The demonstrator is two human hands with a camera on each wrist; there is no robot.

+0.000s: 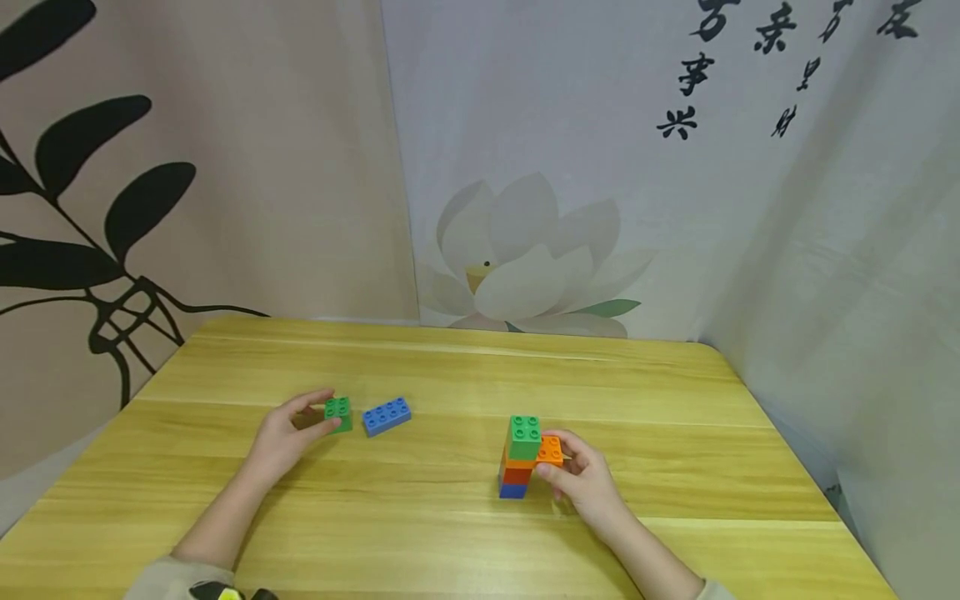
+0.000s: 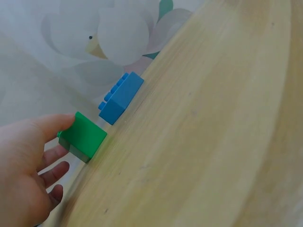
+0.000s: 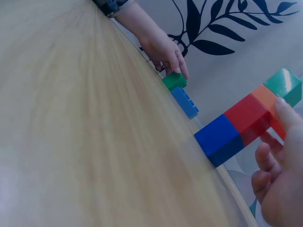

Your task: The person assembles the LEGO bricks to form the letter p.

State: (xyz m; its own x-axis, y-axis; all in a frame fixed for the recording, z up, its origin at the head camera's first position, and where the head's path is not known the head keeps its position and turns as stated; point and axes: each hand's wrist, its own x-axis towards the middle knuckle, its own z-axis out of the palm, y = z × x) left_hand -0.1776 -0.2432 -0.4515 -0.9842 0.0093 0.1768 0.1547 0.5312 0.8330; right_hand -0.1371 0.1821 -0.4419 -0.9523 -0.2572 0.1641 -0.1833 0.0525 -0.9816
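Observation:
My left hand [image 1: 283, 437] holds a green toy brick [image 1: 338, 414] at the left of the table, thumb on its near side. In the left wrist view, that green brick [image 2: 84, 136] sits low against the tabletop. Just right of it lies a blue brick [image 1: 386, 416] with studs up. To the right stands a tower of bricks: blue [image 1: 513, 492] at the bottom, then red [image 1: 516, 476], orange [image 1: 551, 450] and green [image 1: 524, 437] on top. The orange brick juts out to the right, and my right hand [image 1: 588, 483] pinches this overhanging end between thumb and fingers.
Everything stands on a wood-grain table [image 1: 420, 533]. Behind its far edge hangs a pale curtain [image 1: 540, 125] printed with a lotus, dark leaves and writing. The blue brick lies close to the left hand's green one.

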